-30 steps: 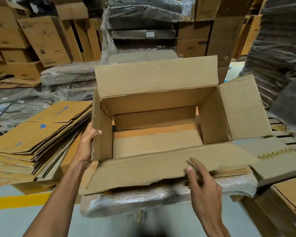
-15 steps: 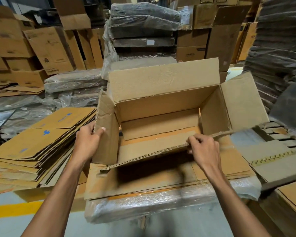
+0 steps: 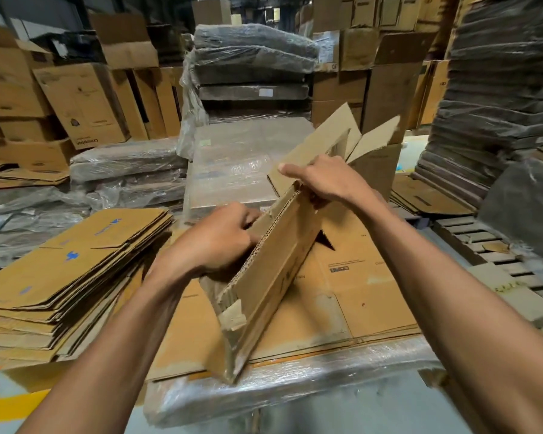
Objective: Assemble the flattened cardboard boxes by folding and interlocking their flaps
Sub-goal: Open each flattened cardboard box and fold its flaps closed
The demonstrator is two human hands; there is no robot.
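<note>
the box [image 3: 276,270] is matt brown corrugated cardboard, fluted along its raw edges. glossy, wrinkled clear plastic wrap [image 3: 295,380] covers the bundle beneath. the flattened stack [image 3: 66,277] is dull cardboard too.

Brown box [image 3: 276,270], tilted on edge, gripped between left hand [image 3: 213,242] and right hand [image 3: 329,180]; its flaps splay beyond the right hand; flattened stack [image 3: 69,261] lies left of the left hand.
</note>
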